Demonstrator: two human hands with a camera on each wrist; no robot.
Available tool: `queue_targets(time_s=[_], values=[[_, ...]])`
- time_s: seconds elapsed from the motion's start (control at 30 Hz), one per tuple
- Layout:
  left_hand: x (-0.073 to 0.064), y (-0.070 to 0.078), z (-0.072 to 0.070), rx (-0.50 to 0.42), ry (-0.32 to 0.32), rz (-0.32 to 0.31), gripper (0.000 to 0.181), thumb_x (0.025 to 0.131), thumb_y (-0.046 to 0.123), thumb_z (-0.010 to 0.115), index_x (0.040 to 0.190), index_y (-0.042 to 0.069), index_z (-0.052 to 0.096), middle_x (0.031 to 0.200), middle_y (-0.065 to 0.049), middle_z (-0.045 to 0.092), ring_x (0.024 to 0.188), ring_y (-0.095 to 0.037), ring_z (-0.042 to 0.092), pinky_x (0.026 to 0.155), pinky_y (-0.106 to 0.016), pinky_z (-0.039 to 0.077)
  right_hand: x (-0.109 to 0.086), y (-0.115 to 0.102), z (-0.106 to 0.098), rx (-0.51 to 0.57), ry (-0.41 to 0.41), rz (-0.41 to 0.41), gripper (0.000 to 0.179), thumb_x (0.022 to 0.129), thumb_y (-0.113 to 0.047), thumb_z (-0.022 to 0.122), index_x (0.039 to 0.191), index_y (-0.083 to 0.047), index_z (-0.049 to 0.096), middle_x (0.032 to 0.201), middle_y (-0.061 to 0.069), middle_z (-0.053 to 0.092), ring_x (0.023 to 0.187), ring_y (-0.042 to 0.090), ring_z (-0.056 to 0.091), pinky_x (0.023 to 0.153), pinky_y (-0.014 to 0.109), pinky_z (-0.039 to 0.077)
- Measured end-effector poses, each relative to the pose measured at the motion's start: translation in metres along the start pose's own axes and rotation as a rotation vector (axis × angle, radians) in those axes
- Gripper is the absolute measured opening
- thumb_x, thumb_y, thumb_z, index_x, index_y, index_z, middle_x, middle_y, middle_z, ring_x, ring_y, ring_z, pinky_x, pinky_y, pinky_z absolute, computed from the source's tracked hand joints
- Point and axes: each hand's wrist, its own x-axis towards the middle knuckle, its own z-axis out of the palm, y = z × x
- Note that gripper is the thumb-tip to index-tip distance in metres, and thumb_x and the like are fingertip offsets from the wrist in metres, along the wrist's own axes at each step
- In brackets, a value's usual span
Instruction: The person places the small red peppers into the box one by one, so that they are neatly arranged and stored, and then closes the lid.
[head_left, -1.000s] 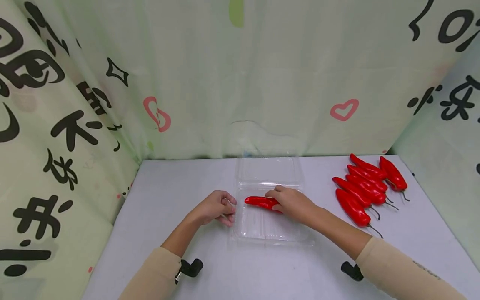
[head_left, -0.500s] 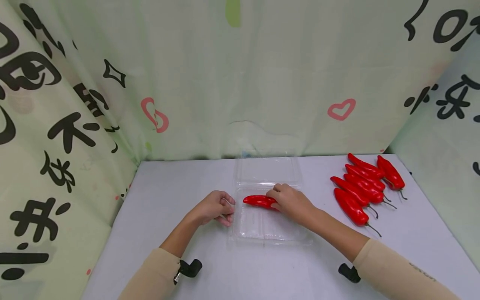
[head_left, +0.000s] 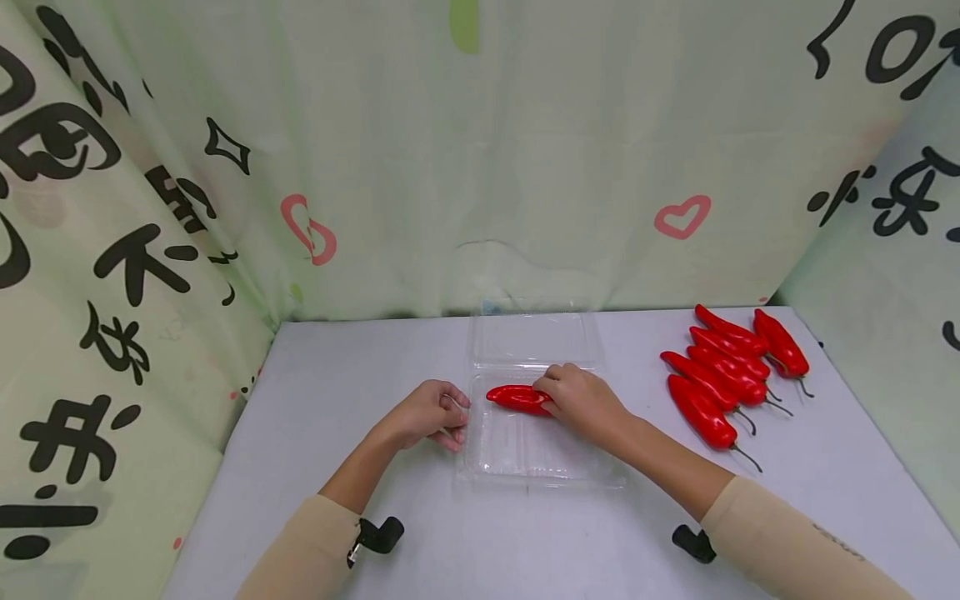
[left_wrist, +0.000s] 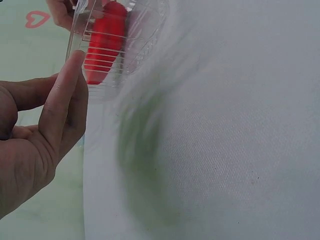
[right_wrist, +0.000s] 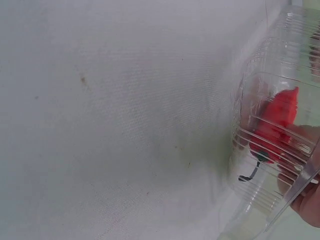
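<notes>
A clear plastic clamshell container [head_left: 498,454] lies opened on the table, its lid [head_left: 536,340] folded back toward the curtain. My left hand [head_left: 431,415] holds the left rim of the container, thumb and fingers close together at the edge. Inside the tray, my right hand [head_left: 588,404] grips a red chili pepper [head_left: 513,397] near its stem end, with the pointed tip toward the left. Through the ribbed wall in the right wrist view, the chili pepper [right_wrist: 276,117] shows its green cap and dark stem. Some right fingers are hidden behind the plastic.
Several red chili peppers [head_left: 723,375] lie in a slanted group at the table's right side, stems toward the front right. The white table [head_left: 360,358] meets a printed curtain [head_left: 420,167] at the back and on both sides.
In my right hand, the chili pepper has shifted slightly toward the back of the tray. The left hand stays at the rim. The whole head view has moved a little.
</notes>
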Motion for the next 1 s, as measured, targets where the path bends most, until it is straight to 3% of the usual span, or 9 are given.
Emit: queue_targets(time_s=[0.57,1.0], values=[[0.001,0.0,0.0,0.004,-0.012,-0.003,0.028,0.098,-0.002,0.063,0.123,-0.01,0.054,0.082,-0.012,0.064,0.062,-0.016,0.067,0.06,-0.029,0.063,0.0017,0.0009,0.0045,-0.036,0.043,-0.023,0.037,0.077,-0.018,0.092,0.111,-0.011,0.078,0.104,0.008,0.074,0.09,0.023,0.068,0.078,0.036,0.065],[0.0026,-0.0001,-0.0004,-0.003,0.0,-0.019,0.028,0.098,-0.001,0.064,0.123,-0.009,0.055,0.085,-0.013,0.064,0.063,-0.016,0.067,0.06,-0.029,0.064,-0.0018,0.0044,0.0019,0.099,-0.004,0.046,0.037,0.081,-0.016,0.089,0.116,-0.011,0.077,0.113,0.008,0.072,0.105,0.025,0.067,0.086,0.038,0.065]])
